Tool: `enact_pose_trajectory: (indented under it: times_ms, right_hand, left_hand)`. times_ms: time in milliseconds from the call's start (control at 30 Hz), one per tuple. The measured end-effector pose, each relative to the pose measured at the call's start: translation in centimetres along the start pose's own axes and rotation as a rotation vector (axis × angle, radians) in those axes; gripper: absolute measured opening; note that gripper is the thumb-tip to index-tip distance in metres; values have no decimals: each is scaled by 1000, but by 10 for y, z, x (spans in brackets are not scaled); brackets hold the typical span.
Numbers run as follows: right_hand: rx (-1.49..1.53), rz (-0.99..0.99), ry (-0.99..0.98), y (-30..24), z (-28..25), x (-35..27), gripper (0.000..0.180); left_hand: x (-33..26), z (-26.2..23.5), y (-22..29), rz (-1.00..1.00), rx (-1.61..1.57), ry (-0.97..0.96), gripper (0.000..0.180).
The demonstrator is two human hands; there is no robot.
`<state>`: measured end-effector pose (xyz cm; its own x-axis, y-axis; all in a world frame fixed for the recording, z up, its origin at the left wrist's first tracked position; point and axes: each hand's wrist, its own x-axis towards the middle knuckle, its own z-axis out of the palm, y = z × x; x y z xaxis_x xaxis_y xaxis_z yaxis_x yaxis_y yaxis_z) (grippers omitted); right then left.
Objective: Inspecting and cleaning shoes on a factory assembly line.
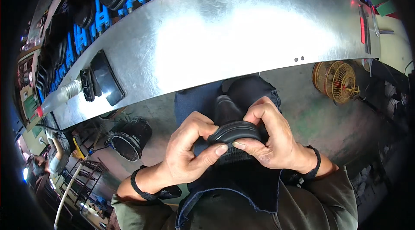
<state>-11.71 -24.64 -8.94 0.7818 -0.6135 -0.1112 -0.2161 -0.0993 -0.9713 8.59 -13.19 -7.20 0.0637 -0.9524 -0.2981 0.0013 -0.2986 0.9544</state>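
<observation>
Above my lap I hold a black round rubber part (235,131) with a thick ridged rim. My left hand (189,144) pinches the left side of the rim, its thumb on the near edge and the fingers curled on the far side. On the right side, my right hand (272,137) grips in the same way, and the two thumb tips come close together at the near edge. A dark tapered shape (227,107) shows just beyond the rim; whether it belongs to the part I cannot tell. A dark cloth with a frayed blue edge (242,193) lies below my hands.
A shiny metal table (142,27) curves ahead, carrying a black rectangular piece (107,79) and a clear plastic bottle (62,96). Blue metal fixtures (101,16) line its far side. A black bucket (129,139) and a wicker cage (339,82) stand beneath. Another person (54,156) is far left.
</observation>
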Motion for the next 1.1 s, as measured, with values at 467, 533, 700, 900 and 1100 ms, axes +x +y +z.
enact_pose_trajectory:
  times_ms: [467,533,700,900,1100]
  right_hand:
    - [420,17,-256,-20,4,-17,48]
    - [478,28,-216,-39,20,-44,44]
    - [253,-337,50,-67,56,-73,55]
    - [277,-586,363,-140,36,-90,79]
    - [132,-352,19,-80,52,-71,90]
  left_hand:
    - [-45,2,14,343,-25,-36,28]
    - [-69,19,1,260,-483,17,50]
    - [-87,60,30,128,-514,4,81]
    - [-124,35,82,780,-48,159,88]
    - [-101,71,12,644,-182,394,103]
